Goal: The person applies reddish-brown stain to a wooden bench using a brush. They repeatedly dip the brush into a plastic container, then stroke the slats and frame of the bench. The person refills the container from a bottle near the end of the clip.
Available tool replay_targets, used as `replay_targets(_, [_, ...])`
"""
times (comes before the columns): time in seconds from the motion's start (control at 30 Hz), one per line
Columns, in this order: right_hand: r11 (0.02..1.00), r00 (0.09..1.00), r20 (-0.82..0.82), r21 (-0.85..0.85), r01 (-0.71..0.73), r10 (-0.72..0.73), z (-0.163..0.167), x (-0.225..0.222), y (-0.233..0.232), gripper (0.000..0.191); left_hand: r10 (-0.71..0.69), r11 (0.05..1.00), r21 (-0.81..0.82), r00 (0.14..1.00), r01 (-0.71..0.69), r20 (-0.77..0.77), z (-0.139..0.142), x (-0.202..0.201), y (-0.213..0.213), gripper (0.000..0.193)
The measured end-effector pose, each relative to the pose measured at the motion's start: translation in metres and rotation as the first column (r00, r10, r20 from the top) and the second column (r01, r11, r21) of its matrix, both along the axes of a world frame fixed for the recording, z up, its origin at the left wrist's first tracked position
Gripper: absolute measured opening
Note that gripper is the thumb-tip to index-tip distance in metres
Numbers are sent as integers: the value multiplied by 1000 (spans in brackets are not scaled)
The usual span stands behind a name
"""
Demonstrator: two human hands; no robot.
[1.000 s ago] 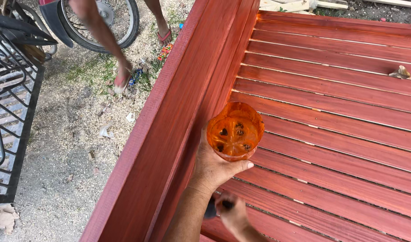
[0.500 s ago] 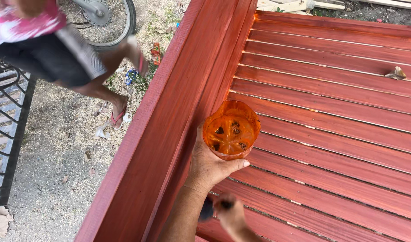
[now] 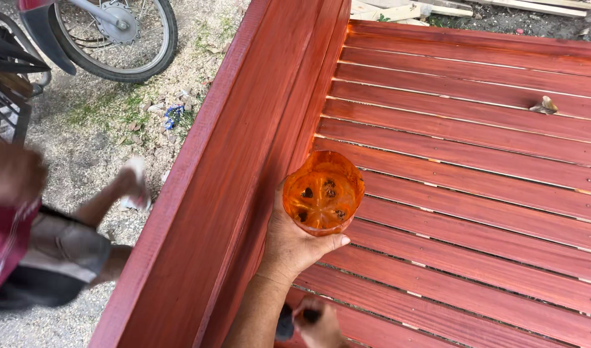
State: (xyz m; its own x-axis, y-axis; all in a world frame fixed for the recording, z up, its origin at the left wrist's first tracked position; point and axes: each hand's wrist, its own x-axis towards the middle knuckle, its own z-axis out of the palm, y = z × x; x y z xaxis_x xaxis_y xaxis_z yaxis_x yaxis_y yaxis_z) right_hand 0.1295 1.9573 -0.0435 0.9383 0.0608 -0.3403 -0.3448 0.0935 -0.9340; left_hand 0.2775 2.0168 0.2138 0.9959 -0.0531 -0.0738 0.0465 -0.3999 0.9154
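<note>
My left hand (image 3: 294, 248) grips an orange see-through plastic cup (image 3: 323, 192) from below. It holds the cup upright over the red-stained wooden slats (image 3: 476, 161). The cup has a little orange liquid and dark specks at its bottom. At the bottom edge of the view, just below my left wrist, my right hand (image 3: 320, 325) is closed on a dark handle (image 3: 286, 322). The rest of that tool is hidden. Both hands are beside the tall red side board (image 3: 237, 174) of the wooden frame.
Another person (image 3: 44, 251) in a red top and grey shorts passes, blurred, on the gravel at the left. A motorbike wheel (image 3: 118, 35) and a black metal rack (image 3: 5, 84) stand at the top left. A dry leaf (image 3: 544, 106) lies on the far slats, with wood offcuts (image 3: 398, 11) beyond.
The other person has moved from the top left down to the lower left of the gravel. My hands and the cup have stayed almost where they were.
</note>
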Motion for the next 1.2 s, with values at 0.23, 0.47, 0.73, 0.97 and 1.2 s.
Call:
replay_targets(0.23, [967,968,10,-41,251,-250,14,144,-42,12,-8,990,-141,995,23,103,-15,-1,3,110])
replay_targets(0.47, [933,998,12,-354,58,-57,32,69,-12,4,29,992,-121,999,-24,45,-16,5,3,115])
replay_targets(0.73, [987,992,-122,-156,-25,6,9,129,-39,11,44,997,-56,999,-46,-20,-22,18,1,116])
replay_targets(0.97, [928,943,-7,178,328,-332,18,183,-47,19,59,992,-115,998,-59,-2,-30,20,2,114])
replay_targets(1.2, [959,997,8,-272,80,-81,31,159,-51,9,92,988,-129,996,-90,12,-29,34,3,115])
